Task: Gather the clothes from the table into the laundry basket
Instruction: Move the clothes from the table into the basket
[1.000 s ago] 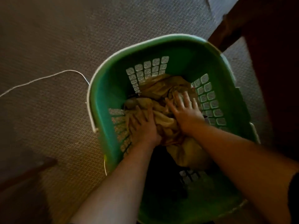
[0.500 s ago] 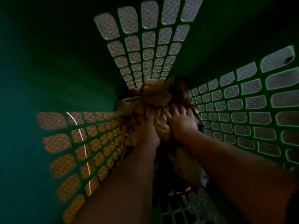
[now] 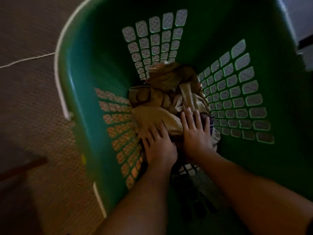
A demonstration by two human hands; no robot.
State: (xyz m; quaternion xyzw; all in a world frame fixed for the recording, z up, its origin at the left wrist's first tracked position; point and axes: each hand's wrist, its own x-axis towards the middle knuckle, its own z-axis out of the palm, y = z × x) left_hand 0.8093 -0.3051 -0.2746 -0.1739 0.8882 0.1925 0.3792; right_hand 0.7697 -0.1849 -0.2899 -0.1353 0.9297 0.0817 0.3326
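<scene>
Both hands were deep inside the green laundry basket [image 3: 88,92]. The left hand [image 3: 158,148] and right hand [image 3: 196,134] lay flat with fingers spread, holding nothing. The tan clothes [image 3: 169,99] sat bunched under and just past the fingertips.

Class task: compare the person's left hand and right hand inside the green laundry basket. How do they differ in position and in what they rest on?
The left hand lies nearer the basket's left wall, on tan cloth. The right hand reaches slightly farther in, its outer fingers over darker fabric. Both lie flat, palms down, fingers spread.
</scene>
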